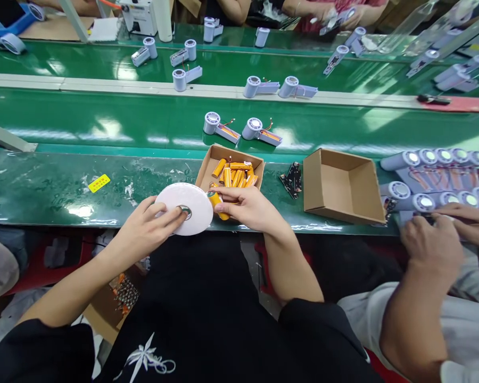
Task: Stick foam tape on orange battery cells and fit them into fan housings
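Observation:
My left hand (157,218) grips a wide, flat roll of white tape (197,205), with fingers at its centre hole. Between the thumb and fingers of my right hand (247,205) is an orange battery cell (215,201), held close against the right edge of the roll. Just behind both hands sits a small cardboard box (203,173) with several orange battery cells (237,173) inside. Part of this box is hidden by the roll and my right hand.
An open cardboard box (315,183) stands to the right, beside black circuit boards (292,180). A yellow label (99,183) lies left. Grey fan-like housings (212,123) rest on the green conveyor (143,119). A co-worker's hands (435,239) work among more housings at far right.

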The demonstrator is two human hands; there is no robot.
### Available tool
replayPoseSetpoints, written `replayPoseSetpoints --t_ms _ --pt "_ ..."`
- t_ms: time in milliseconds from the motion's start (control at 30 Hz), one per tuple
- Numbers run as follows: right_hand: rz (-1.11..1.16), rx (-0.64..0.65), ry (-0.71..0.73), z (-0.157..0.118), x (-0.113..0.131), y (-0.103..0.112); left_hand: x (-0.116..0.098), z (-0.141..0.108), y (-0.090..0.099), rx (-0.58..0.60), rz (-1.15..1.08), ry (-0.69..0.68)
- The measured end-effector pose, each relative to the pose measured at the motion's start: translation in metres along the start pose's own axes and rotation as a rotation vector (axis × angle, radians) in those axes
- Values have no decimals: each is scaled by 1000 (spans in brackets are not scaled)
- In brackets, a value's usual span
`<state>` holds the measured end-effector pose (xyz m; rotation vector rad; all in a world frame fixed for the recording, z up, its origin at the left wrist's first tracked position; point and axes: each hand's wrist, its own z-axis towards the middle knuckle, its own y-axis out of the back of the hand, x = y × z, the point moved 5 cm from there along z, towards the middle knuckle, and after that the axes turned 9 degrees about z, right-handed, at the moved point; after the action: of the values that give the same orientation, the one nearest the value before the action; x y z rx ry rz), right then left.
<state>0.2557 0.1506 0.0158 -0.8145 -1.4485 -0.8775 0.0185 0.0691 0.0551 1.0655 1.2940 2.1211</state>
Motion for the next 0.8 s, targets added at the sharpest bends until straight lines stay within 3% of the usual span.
replayPoseSetpoints --t_ms 67,200,267,333,400,467,500,567,633,700,800 --pt "194 -152 27 0 -12 -10 0 3 2 -10 -10 31" --pt "429 -620 145 -10 -36 -31 -15 10 2 -88 -36 126" --pt "445 -681 183 -20 -32 -25 -34 11 9 -130 -126 135" --pt "400 -689 298 -37 -11 7 -55 5 19 -146 -261 31" --pt "304 -755 503 -64 18 54 -60 -12 24 -157 -340 -63" --pt "198 -845 669 -94 39 89 -36 -37 9 -101 -302 30" --pt "164 -848 687 -105 41 94 -15 -51 -7 -40 -258 141" --pt "133 -773 588 -115 29 81 27 -77 -43 97 -264 293" --pt "89 -593 379 -114 0 41 53 -91 -67 185 -317 360" --pt "7 -396 167 -107 -33 -6 58 -87 -65 165 -337 434" --pt "-95 -215 41 -99 -61 -54 26 -55 -31 -23 -438 490"
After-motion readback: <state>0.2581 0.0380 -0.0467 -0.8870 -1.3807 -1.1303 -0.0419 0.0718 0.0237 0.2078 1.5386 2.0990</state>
